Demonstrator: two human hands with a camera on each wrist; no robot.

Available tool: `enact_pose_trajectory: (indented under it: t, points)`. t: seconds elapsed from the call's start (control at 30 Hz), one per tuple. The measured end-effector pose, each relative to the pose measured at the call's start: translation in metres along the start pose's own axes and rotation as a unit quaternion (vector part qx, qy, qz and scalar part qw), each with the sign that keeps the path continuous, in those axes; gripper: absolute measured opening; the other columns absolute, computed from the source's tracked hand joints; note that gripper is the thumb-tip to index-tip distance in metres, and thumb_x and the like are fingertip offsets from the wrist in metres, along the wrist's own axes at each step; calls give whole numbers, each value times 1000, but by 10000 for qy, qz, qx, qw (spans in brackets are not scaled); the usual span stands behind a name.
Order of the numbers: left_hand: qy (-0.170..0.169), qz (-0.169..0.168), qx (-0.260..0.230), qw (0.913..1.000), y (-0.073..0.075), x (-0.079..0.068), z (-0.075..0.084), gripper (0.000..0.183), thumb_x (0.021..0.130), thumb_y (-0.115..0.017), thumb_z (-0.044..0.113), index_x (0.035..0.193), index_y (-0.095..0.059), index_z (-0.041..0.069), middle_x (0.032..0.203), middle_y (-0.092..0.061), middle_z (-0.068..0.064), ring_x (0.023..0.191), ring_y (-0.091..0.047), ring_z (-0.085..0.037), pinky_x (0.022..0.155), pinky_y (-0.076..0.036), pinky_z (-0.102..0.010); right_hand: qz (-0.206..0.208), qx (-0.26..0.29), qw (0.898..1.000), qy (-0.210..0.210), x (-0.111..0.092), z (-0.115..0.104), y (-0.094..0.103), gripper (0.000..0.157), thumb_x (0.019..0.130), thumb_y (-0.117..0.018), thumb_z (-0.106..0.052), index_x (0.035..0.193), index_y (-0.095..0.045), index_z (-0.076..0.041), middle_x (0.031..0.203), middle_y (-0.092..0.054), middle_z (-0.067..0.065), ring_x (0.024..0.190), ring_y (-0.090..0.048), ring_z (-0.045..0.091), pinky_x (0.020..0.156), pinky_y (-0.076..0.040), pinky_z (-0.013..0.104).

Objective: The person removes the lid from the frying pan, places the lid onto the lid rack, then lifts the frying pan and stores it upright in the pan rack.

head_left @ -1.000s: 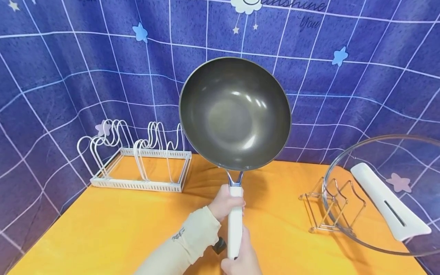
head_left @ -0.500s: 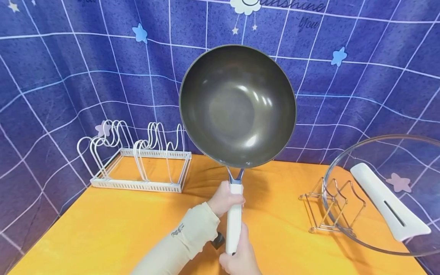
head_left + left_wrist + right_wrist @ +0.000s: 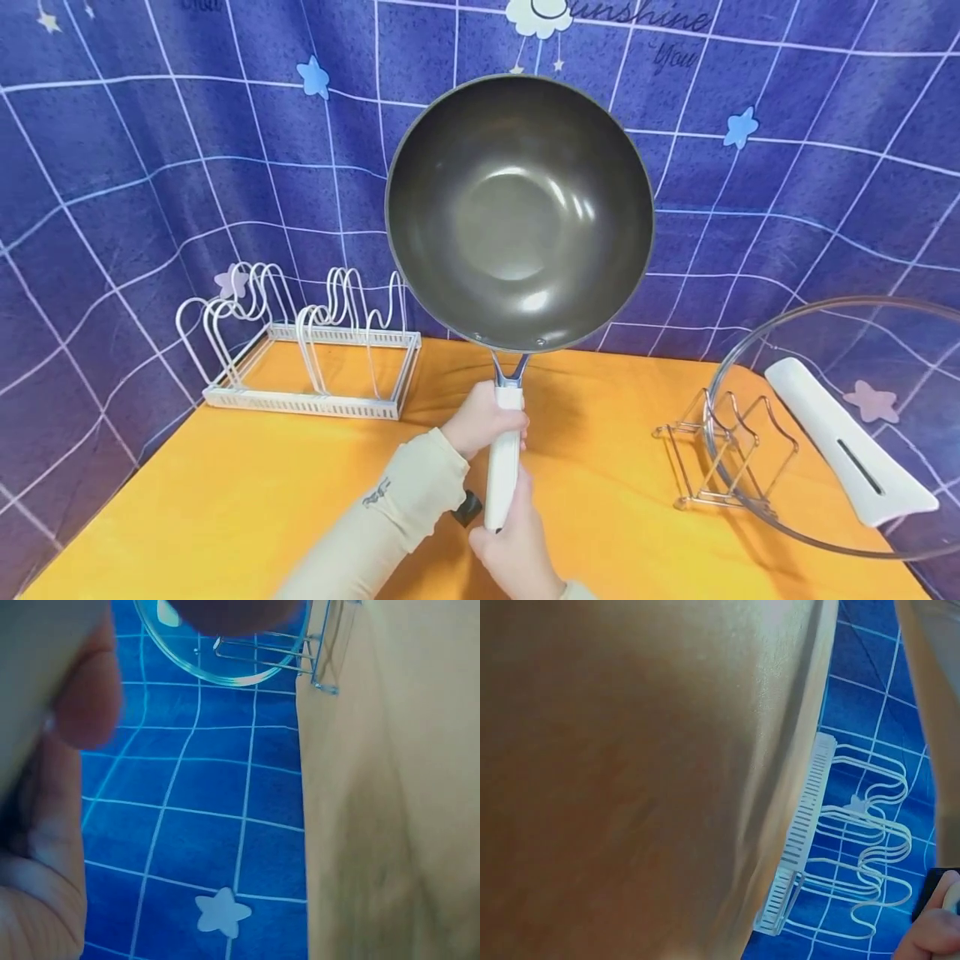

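A wok point(image 3: 517, 217) with a dark inside is held up, its bowl facing me and its white handle point(image 3: 502, 483) pointing down. My left hand point(image 3: 480, 421) grips the top of the handle, just below the metal fork. Lower down, my right hand point(image 3: 517, 542) holds the handle's end. In the left wrist view, part of a hand point(image 3: 45, 885) shows blurred along the left side. Fingertips point(image 3: 930, 937) appear in the bottom right corner of the right wrist view, beside a dark piece.
A white wire rack point(image 3: 300, 402) with several loops stands on the orange cloth point(image 3: 247, 492) at left. At right a glass lid point(image 3: 795, 312) with a white handle point(image 3: 847, 442) leans in a small metal rack point(image 3: 723, 500). A blue grid curtain point(image 3: 705, 200) hangs behind.
The wok has risen and come a little nearer, showing its inside larger. Both hands have moved up slightly with it, keeping their hold on the handle.
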State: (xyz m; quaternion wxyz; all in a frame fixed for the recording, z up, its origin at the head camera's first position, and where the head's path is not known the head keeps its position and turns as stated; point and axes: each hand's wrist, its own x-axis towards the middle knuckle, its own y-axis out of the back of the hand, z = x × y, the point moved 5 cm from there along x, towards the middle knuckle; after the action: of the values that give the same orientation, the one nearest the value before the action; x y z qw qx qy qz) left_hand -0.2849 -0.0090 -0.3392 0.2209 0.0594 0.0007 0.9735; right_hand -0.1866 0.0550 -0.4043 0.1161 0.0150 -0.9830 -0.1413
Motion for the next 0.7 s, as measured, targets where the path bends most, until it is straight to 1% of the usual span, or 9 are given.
enact_pose_trajectory:
  t: [0.13, 0.27, 0.4, 0.53, 0.6, 0.63, 0.7]
  points:
    - [47, -153, 189, 9997, 1, -2, 7, 11, 76, -60, -8, 80, -52, -2, 66, -60, -6, 54, -61, -16, 60, -57, -35, 250, -193, 9990, 300, 3, -1, -1, 89, 60, -62, 6, 139, -22, 6, 95, -53, 16, 77, -48, 21, 65, -44, 31]
    - [-134, -269, 469, 9984, 2, -3, 11, 11, 76, -64, -7, 78, -54, -3, 66, -62, -5, 56, -63, -16, 62, -56, -34, 223, -248, 9982, 497, 5, 3, 1, 84, 61, -62, 7, 136, -24, 6, 97, -54, 18, 78, -49, 21, 65, -44, 31]
    - [-355, -392, 653, 9965, 2, -3, 17, 10, 77, -66, -5, 78, -56, -5, 65, -63, -4, 58, -64, -18, 64, -54, -32, 79, -160, 9982, 580, 7, 6, 4, 83, 62, -62, 8, 136, -24, 5, 104, -54, 22, 83, -49, 22, 68, -44, 32]
    - [-385, -486, 588, 9963, 3, -3, 22, 11, 79, -66, -4, 80, -55, -6, 67, -63, -4, 62, -67, -28, 65, -55, -33, 57, -111, 9978, 652, 11, 5, 5, 83, 62, -62, 7, 136, -25, 5, 107, -53, 22, 85, -48, 23, 70, -43, 31]
    - [-395, -492, 587, 9963, 4, -2, 25, 12, 80, -66, -4, 81, -55, -5, 68, -64, -8, 63, -67, -31, 65, -55, -33, 51, -68, 9978, 657, 13, 4, 4, 83, 61, -62, 7, 136, -25, 4, 109, -52, 22, 86, -47, 23, 72, -43, 31]
    - [-410, -493, 604, 9961, 5, -1, 26, 12, 80, -67, -5, 82, -54, -5, 69, -64, -9, 63, -68, -31, 65, -56, -34, 39, -16, 9981, 622, 15, 3, 4, 82, 62, -61, 7, 136, -26, 3, 110, -51, 21, 87, -47, 24, 73, -42, 32]
    - [-427, -455, 674, 9958, 6, 1, 28, 13, 81, -67, -5, 83, -54, -5, 70, -64, -11, 62, -67, -27, 65, -56, -34, 3, 79, 9984, 566, 18, 3, 4, 84, 61, -61, 7, 137, -25, 2, 113, -50, 21, 89, -46, 25, 76, -42, 34]
